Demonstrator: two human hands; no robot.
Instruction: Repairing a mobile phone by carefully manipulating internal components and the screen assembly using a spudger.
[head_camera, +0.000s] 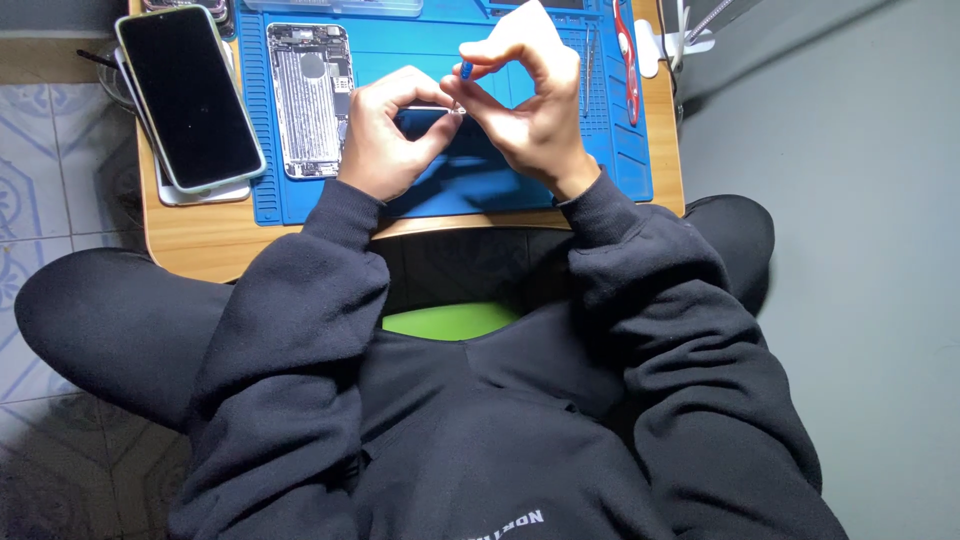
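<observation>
Blue work mat (300, 205) on a wooden table (200, 245), taken as the landmark. Left of the mat: phone (188, 97) with dark screen, face up, resting on a stack. On the mat's left part: opened phone body (311, 98), insides showing. Over the mat's middle: left hand (385, 135), fingers curled, thumb and forefinger pinched narrow on a small part too tiny to make out. Just right of it, touching: right hand (535, 105), fingertips closed on a small blue-handled screwdriver (466, 70). Along the mat's right edge: red tool (627, 60).
</observation>
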